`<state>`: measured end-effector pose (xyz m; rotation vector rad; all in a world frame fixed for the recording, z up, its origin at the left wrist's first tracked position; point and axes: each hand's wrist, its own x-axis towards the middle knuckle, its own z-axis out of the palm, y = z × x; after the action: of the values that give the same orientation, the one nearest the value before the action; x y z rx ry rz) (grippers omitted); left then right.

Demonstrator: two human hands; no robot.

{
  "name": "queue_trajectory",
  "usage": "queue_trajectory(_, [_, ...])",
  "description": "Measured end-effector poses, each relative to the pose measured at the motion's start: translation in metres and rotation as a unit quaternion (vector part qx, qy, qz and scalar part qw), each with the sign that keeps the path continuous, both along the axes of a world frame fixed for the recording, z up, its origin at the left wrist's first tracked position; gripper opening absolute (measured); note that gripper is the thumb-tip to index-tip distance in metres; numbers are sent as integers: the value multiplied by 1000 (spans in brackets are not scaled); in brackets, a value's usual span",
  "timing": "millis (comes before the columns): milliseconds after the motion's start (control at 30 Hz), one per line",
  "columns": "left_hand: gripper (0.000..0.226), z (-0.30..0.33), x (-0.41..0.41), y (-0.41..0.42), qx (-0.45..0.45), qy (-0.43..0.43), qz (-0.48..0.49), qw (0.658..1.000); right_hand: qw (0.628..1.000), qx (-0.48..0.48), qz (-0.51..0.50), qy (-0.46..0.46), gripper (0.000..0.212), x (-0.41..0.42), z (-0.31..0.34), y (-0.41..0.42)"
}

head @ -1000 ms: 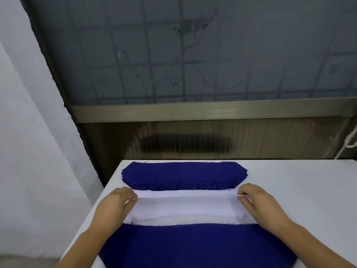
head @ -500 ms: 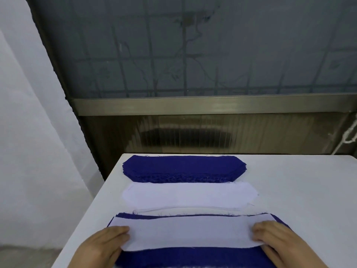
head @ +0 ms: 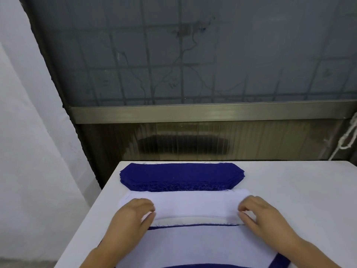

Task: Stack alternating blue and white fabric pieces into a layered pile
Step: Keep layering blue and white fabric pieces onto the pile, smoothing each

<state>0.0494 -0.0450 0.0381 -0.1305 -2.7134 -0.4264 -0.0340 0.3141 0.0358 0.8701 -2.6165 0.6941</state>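
A white table point(head: 289, 200) stands against a dark frosted window point(head: 193, 55) backed by a grid of bars. A metal rail point(head: 212, 113) runs along the window's lower edge, above a ribbed translucent panel point(head: 193, 140). White wall point(head: 29, 132) at left. A knotted white cord point(head: 347, 138) hangs at right.

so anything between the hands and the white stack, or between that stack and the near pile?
Nothing visible. The left hand and right hand are already at the two ends of the white stack. The near pile, white piece on top, lies directly in front of it with only a narrow gap between.
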Motion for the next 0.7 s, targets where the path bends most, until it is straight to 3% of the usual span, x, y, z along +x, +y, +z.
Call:
queue_trajectory(133, [26, -19, -54, 26, 29, -92, -14, 995, 990, 34, -9, -133, 6, -38, -13, -37])
queue_trajectory(233, [21, -32, -69, 32, 78, -146, -42, 985, 986, 66, -10, -156, 6, -50, -24, -43])
queue_trajectory(400, [15, -44, -72, 26, 114, -137, -63, 982, 983, 64, -12, -172, 16, -60, -27, -46])
queue_trajectory(700, [43, -51, -74, 29, 28, -69, -12, 997, 977, 108, -59, -176, 33, -76, -30, -55])
